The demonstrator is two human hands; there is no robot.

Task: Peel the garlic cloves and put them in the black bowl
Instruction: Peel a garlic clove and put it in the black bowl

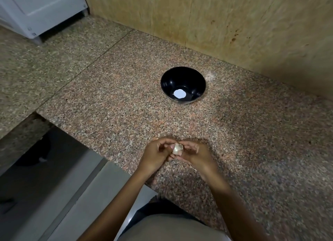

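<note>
Both hands, left hand (158, 155) and right hand (193, 154), are pinching a garlic bulb (178, 148) between their fingers above the counter (111, 100), well short of the black bowl (183, 84). Likely light, papery and brittle-skinned; best gripped at its sides.

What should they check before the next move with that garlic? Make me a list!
1. Garlic gripped by both the left hand and the right hand: ok.
2. Black bowl upright, open side up: ok.
3. Bowl standing well in from the counter edge: ok.
4. Skin loose anywhere yet: cannot tell, fingers cover most of the garlic.
5. White patch in the bowl's bottom, a clove or just glare: cannot tell.
</note>
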